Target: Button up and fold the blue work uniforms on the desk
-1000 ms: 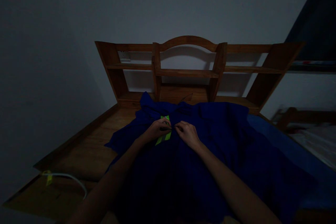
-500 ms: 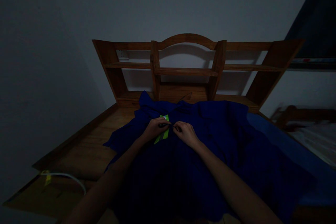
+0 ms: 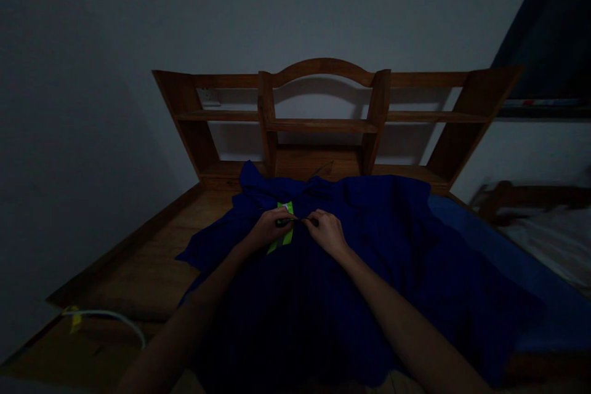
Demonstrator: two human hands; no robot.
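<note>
A dark blue garment (image 3: 369, 215) lies spread and wrinkled over the wooden surface, with a yellow-green strip (image 3: 287, 239) on its left part. My left hand (image 3: 270, 226) is closed in a pinch over that strip. Close by on the right, my right hand (image 3: 327, 231) pinches too, its fingertips a small gap from the left ones. Something small and dark shows at the fingers of both hands, too dim to name; whether it is part of the garment I cannot tell.
A wooden shelf unit (image 3: 318, 126) stands along the wall behind the garment. Bare wooden boards (image 3: 157, 258) show at left, with a pale curved cable (image 3: 113, 315) nearer me. Blue bedding (image 3: 489, 252) lies at right, and a wall socket (image 3: 210, 97) sits behind the shelf.
The whole view has shifted slightly, so things appear a little further left. My right hand has turned a little, and both hands remain pinched close together over the garment.
</note>
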